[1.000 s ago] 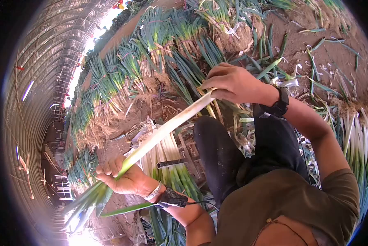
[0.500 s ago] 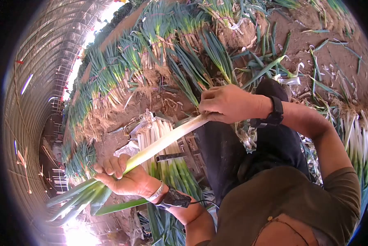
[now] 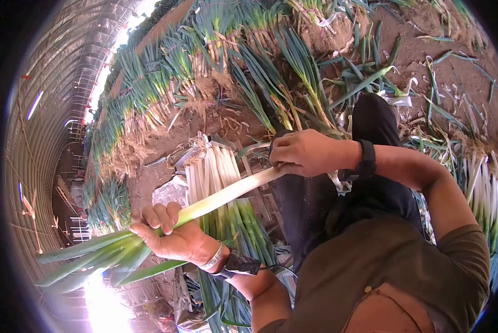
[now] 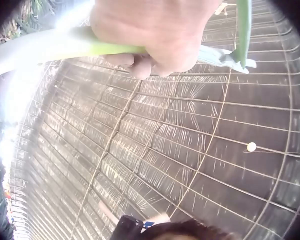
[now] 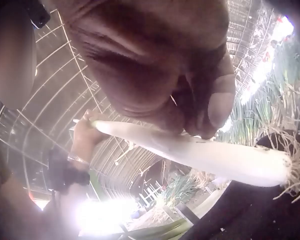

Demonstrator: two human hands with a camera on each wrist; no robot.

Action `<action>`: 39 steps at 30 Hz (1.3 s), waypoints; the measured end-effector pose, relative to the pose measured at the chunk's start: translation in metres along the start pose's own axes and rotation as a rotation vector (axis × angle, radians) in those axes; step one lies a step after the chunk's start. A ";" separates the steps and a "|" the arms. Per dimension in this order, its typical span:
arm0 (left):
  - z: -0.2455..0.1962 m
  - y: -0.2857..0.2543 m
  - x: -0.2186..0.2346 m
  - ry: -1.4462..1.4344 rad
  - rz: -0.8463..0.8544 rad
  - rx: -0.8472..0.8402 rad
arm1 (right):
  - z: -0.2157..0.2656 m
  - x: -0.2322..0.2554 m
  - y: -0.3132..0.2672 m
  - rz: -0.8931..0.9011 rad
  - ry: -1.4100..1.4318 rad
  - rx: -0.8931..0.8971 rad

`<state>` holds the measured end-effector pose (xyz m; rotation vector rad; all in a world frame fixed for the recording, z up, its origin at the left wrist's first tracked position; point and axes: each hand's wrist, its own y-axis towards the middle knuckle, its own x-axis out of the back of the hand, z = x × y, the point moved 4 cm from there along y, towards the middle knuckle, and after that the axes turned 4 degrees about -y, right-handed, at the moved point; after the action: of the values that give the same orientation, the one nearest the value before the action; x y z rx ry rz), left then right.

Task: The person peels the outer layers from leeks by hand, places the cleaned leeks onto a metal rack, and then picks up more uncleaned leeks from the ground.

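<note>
Holding the long white-stalked, green-leaved leek [image 3: 221, 195] slanted above the stacked bundle of cleaned leeks [image 3: 218, 183], the left hand [image 3: 168, 236] clamps its green end and the right hand [image 3: 304, 152] pinches its root end — best kept taut, judging by this, so the peel strips cleanly.

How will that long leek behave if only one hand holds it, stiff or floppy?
The leek spans straight between the left hand and the right hand, so its white shaft is probably fairly stiff. The green leaves fan out and would likely flop. The shaft looks smooth, perhaps slippery, and round enough to roll.
</note>
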<state>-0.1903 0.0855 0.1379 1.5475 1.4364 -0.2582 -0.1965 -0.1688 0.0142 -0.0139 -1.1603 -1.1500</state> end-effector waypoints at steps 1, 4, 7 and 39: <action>0.001 0.000 -0.001 0.002 0.021 0.001 | 0.001 0.001 0.001 -0.042 0.072 0.021; 0.001 -0.001 -0.003 0.018 0.076 0.007 | 0.002 -0.007 0.003 -0.042 0.118 0.027; 0.002 -0.003 -0.006 0.030 0.138 0.019 | 0.001 -0.008 0.003 -0.035 0.185 0.061; 0.000 -0.004 -0.017 0.054 0.394 0.057 | 0.006 -0.014 -0.006 -0.171 0.191 0.123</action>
<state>-0.1986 0.0741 0.1480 1.8570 1.1407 -0.0212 -0.2035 -0.1590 0.0042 0.2891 -1.0752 -1.1998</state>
